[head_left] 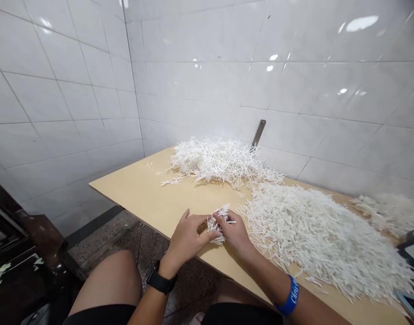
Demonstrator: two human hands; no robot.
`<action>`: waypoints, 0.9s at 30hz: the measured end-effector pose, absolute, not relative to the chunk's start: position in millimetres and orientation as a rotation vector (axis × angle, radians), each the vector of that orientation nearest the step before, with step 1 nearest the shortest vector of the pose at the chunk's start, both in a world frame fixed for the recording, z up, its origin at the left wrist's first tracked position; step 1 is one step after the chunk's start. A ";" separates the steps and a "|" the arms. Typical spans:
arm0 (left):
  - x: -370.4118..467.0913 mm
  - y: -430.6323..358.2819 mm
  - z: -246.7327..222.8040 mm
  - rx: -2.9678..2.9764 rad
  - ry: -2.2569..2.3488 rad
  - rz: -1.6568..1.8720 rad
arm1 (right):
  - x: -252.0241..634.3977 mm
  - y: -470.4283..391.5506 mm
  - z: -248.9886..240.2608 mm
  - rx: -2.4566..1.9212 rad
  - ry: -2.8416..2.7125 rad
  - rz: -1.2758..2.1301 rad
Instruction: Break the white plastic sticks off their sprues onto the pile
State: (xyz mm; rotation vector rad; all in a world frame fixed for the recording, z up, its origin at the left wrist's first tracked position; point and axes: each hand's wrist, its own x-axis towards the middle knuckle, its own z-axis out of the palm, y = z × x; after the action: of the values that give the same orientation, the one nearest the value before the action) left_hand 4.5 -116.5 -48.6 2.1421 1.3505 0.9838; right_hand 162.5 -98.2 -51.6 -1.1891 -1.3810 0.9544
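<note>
Pinching a stick bundle between both hands, left hand and right hand.

The small bundle of white sticks is partly covered by the fingers of the left hand and the right hand; its lower end is hidden between them. Individual sticks are too small to identify by type.

The large pile of white sticks runs towards the right edge, where its outline blurs. A further pile at the far right is blurred and cut off by the frame.

The wooden table is cut off at the lower right. The metal bracket on the wall is hidden at its base by the far pile.

The dark furniture at the lower left is cut off; its form cannot be determined. The blue wristband carries lettering only partly legible.
</note>
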 end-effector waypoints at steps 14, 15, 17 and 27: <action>1.2 -110.9 -60.1 1.749 1.201 1.367 | 157.7 -103.6 -53.5 -0.979 -1.623 1.257; 1.2 -110.2 -61.0 1.714 1.218 1.381 | 158.1 -104.9 -53.0 -0.975 -1.681 1.236; -0.1 -107.5 -62.7 1.605 1.307 1.428 | 158.9 -108.7 -51.1 -0.947 -1.785 1.208; -9.2 -102.9 -64.5 1.391 1.354 1.379 | 166.2 -100.5 -52.2 -0.997 -1.718 1.030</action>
State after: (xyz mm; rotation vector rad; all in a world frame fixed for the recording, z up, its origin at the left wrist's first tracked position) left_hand -9.2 -102.9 -64.5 1.3908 1.3536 1.3788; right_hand 166.2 -100.5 -52.2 -0.9972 -1.7179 1.0300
